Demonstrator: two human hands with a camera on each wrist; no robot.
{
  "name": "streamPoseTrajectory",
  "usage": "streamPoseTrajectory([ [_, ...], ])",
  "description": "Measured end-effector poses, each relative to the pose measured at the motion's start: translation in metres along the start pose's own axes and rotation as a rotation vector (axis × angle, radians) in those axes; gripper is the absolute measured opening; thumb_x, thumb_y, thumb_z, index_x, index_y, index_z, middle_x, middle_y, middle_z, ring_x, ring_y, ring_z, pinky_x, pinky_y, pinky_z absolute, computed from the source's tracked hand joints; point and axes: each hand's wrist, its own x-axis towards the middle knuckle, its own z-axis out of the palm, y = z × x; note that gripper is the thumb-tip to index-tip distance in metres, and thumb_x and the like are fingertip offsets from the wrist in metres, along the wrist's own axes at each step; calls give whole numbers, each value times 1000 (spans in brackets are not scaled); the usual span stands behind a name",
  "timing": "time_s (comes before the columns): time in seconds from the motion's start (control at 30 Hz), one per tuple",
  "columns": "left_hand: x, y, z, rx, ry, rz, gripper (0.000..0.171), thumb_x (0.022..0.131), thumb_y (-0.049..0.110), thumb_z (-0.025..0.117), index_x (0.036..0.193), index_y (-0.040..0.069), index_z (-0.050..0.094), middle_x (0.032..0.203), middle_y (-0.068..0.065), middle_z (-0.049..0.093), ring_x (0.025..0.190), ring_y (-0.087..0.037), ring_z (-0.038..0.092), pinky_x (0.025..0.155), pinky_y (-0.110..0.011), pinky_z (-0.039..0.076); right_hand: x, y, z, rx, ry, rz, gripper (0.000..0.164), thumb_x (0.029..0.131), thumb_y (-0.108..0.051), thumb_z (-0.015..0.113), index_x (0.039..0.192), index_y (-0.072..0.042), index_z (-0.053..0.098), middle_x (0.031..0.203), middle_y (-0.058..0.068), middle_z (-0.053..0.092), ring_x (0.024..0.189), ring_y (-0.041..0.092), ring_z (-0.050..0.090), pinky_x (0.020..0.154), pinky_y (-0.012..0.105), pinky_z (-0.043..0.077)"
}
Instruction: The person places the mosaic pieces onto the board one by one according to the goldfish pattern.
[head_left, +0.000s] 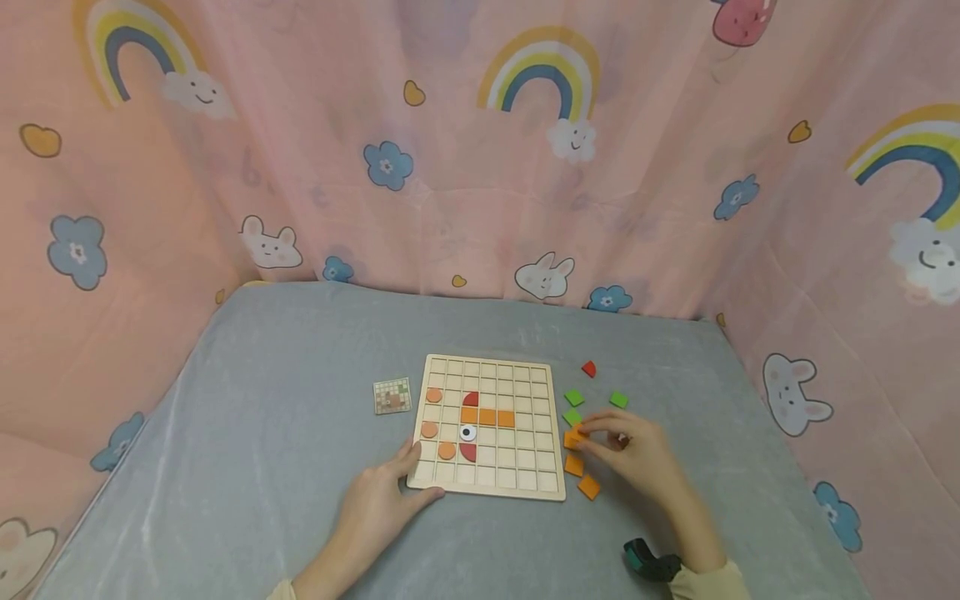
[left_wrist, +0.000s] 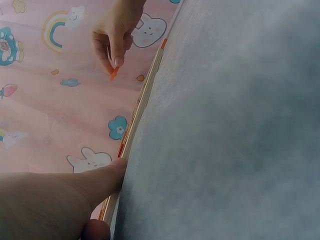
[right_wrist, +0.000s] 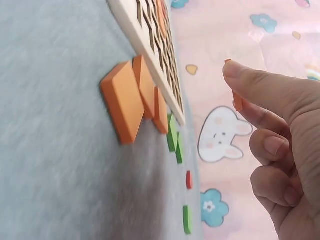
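Observation:
In the head view a wooden grid board (head_left: 517,458) lies on the grey cloth. My left hand (head_left: 377,500) holds its near left corner, with the thumb along the front edge and the fingers at the left side. My right hand (head_left: 637,450) pinches an orange square tile (right_wrist: 238,101) between thumb and forefinger, raised above the cloth just right of the board. Set in the grid are a row of orange squares (head_left: 487,417), two red quarter pieces (head_left: 468,452), a white eye disc (head_left: 468,432) and light-orange discs (head_left: 447,451).
Right of the board lie loose orange tiles (head_left: 588,487), green tiles (head_left: 618,400) and a red quarter piece (head_left: 589,369). A small pattern card (head_left: 392,397) lies left of the board. A dark curved device (head_left: 649,561) is by the right wrist. A pink printed curtain (head_left: 450,225) surrounds the table.

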Motion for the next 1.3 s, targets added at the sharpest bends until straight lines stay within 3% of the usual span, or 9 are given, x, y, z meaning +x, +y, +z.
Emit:
streamPoseTrajectory([
  [0.3, 0, 1, -1, -1, -2, -5, 77, 76, 41, 95, 140, 6, 69, 147, -11, 64, 123, -43, 68, 92, -54, 60, 14, -8, 8, -38, 15, 3, 29, 76, -7, 96, 100, -17, 83, 101, -2, 78, 63, 2, 46, 55, 22, 41],
  [0.57, 2, 0, -1, -2, -4, 13, 76, 76, 41, 95, 139, 6, 70, 146, -11, 64, 121, -44, 69, 90, -54, 60, 26, -16, 17, 1, 17, 2, 26, 79, -5, 93, 102, -15, 83, 94, -4, 76, 64, 2, 46, 55, 22, 41],
  [0.83, 0, 0, 0, -1, -15, -2, 77, 76, 41, 95, 140, 7, 69, 147, -11, 64, 123, -43, 69, 91, -54, 60, 40, -27, 31, 81, -34, -20, 21, 81, -7, 92, 99, -13, 84, 107, 3, 78, 65, 2, 49, 56, 22, 44],
  [1.0, 0, 0, 1, -12, -25, -19, 78, 76, 43, 95, 141, 8, 69, 148, -10, 63, 124, -42, 68, 91, -53, 60, 45, -31, 40, 86, -60, -12, 17, 82, -11, 93, 96, -15, 85, 106, -2, 78, 69, 5, 54, 59, 21, 47],
  [1.3, 1, -2, 0, -2, -10, -10, 78, 76, 44, 95, 140, 8, 70, 147, -10, 64, 123, -42, 69, 90, -53, 60, 54, -34, 57, 116, -55, -153, 14, 80, -5, 93, 89, -10, 84, 100, 2, 78, 69, 4, 54, 58, 19, 45],
])
